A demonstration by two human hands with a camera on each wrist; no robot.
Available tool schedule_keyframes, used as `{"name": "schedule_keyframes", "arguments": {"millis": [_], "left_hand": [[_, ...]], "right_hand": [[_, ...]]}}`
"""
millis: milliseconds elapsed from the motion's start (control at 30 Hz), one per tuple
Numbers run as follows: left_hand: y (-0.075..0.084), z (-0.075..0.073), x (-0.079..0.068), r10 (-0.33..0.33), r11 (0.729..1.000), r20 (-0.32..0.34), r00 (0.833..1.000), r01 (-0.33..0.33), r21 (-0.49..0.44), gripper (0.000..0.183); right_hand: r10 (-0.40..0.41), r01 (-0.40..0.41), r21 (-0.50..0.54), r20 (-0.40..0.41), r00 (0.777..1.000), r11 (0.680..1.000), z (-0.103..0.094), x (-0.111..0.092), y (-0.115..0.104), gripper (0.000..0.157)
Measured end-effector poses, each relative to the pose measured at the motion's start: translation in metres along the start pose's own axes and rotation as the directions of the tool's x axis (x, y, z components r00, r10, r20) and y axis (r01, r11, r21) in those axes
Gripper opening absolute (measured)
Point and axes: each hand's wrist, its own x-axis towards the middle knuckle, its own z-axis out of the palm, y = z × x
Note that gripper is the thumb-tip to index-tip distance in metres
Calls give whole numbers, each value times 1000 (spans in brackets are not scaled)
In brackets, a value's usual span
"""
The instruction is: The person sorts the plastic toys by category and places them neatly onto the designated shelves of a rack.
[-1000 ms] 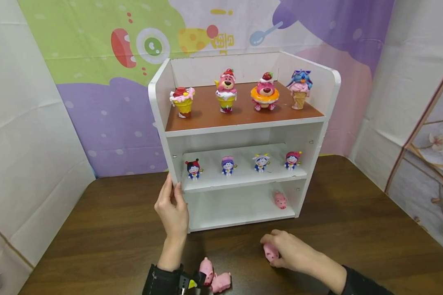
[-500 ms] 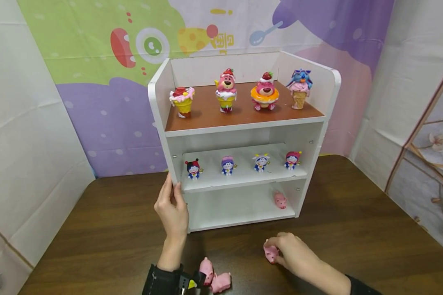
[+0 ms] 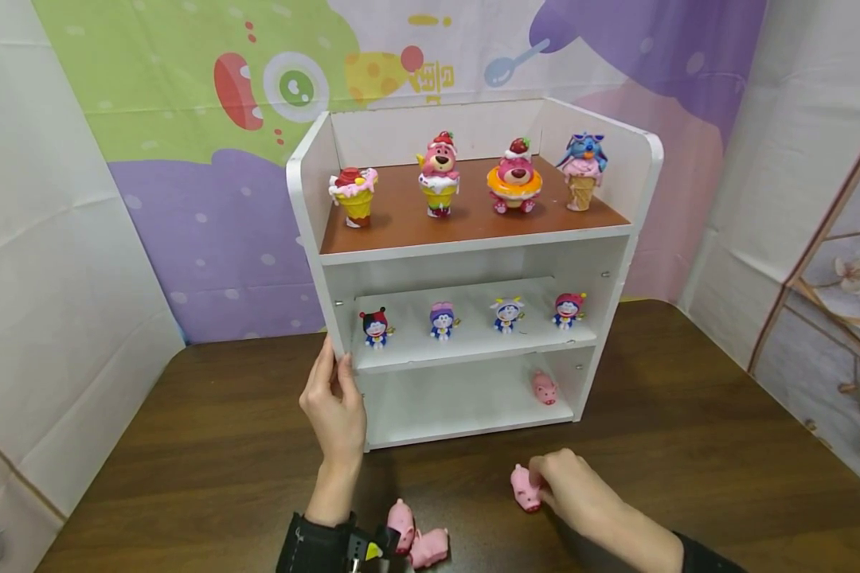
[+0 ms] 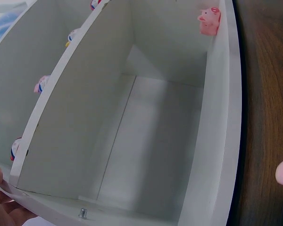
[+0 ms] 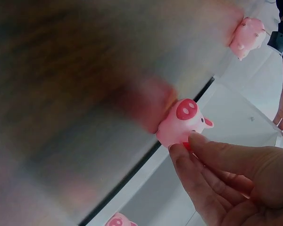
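My right hand (image 3: 576,489) pinches a pink toy pig (image 3: 524,487) at the tabletop in front of the shelf unit. In the right wrist view, thumb and forefinger meet at the side of the pig's head (image 5: 177,127), beside an ear; its red snout faces away from the palm. My left hand (image 3: 335,410) grips the left side panel of the white shelf unit (image 3: 466,436), thumb on the front edge and fingers round the outside. Another pink pig (image 3: 545,387) stands at the right end of the bottom shelf, also visible in the left wrist view (image 4: 210,21).
Two more pink pigs (image 3: 430,548) lie by my left wrist on the brown table (image 3: 215,477). Several small blue figures (image 3: 441,322) line the middle shelf. Ice-cream and bear figures (image 3: 439,177) stand on top. A patterned cloth (image 3: 208,239) hangs behind.
My right fingers have shifted to the right side of the pig, leaving more of it showing; the pig has turned slightly in place. The left hand keeps its hold on the panel.
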Motion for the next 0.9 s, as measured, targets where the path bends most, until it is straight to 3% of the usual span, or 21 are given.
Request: {"name": "schedule_keyframes", "arguments": {"millis": [267, 500, 700, 900], "left_hand": [[0, 0, 0, -2, 1000, 0, 1000, 2, 10, 32], [-2, 0, 0, -2, 1000, -6, 1000, 2, 14, 32], [-1, 0, -1, -5, 1000, 1, 1000, 5, 19, 33], [0, -1, 0, -10, 1000, 8, 1000, 10, 16, 33]], "right_hand": [[-26, 26, -21, 9, 1000, 999, -2, 3, 4, 26], [-135, 135, 32, 17, 991, 990, -7, 11, 8, 27], [-247, 247, 72, -10, 969, 966, -14, 21, 13, 22], [-286, 287, 46, -22, 958, 957, -19, 35, 22, 17]]}}
